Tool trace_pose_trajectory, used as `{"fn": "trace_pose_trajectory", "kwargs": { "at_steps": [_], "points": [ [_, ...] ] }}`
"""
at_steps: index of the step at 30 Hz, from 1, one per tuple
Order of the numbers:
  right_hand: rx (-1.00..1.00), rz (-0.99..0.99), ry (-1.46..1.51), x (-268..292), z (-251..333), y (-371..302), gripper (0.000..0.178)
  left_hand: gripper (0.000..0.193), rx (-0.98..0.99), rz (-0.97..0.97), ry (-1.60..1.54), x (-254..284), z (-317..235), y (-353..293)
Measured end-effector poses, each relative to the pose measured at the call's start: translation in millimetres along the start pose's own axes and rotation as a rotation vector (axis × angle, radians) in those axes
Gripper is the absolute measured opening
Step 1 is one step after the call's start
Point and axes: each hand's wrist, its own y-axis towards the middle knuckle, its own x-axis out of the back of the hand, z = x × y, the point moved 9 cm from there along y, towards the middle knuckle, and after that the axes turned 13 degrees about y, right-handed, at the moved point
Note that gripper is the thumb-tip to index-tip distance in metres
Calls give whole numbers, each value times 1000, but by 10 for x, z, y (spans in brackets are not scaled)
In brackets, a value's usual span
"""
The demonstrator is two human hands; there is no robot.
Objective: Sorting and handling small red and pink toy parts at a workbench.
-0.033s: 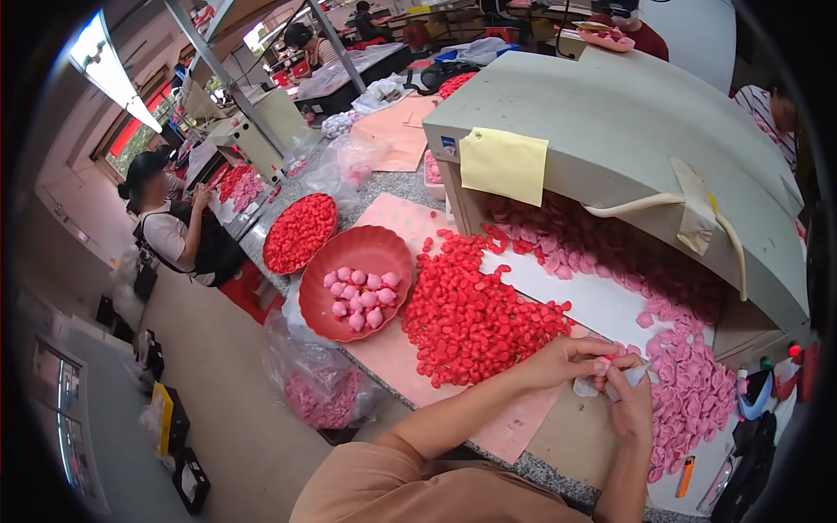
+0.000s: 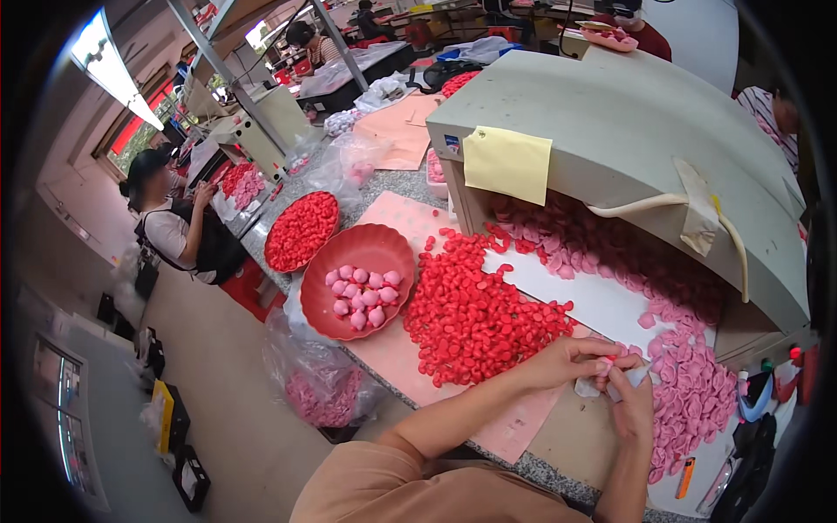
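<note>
My left hand (image 2: 571, 359) and my right hand (image 2: 629, 401) meet over the near edge of the bench, fingertips pinched together around a small red-and-pink plastic piece (image 2: 610, 359). My fingers hide most of it. Something thin and white, like tissue or cloth, shows at my fingers; I cannot tell its kind. Left of my hands spreads a heap of small glossy red pieces (image 2: 479, 314). Pink cup-shaped shells (image 2: 693, 392) are piled just beyond my right hand. A red scalloped bowl (image 2: 362, 244) farther left holds several round pink pieces with red parts (image 2: 357, 301).
A grey machine hood (image 2: 610, 131) arches over the back of the bench, a yellow paper on its front. A round tray of red pieces (image 2: 301, 231) stands beyond the bowl. An orange cutter (image 2: 685, 478) lies at right. A clear bag (image 2: 318, 383) hangs below the bench; a co-worker (image 2: 174, 218) sits left.
</note>
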Motion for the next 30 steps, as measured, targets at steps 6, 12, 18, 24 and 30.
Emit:
{"fn": "trace_pose_trajectory", "kwargs": {
  "at_steps": [6,12,18,24,30],
  "points": [
    [-33,15,53,-6,-38,45,12,37,0,-5,-35,37,-5,-1],
    [-21,-27,41,105,14,-41,11,36,63,33,-57,-60,20,27],
    [-8,68,40,-48,-57,67,5,37,52,-43,67,124,-40,-65],
    [-58,12,87,123,-122,96,12,36,155,-73,5,148,103,-3],
    [-43,37,96,81,-51,39,8,36,178,-115,17,88,37,-19]
  ]
}}
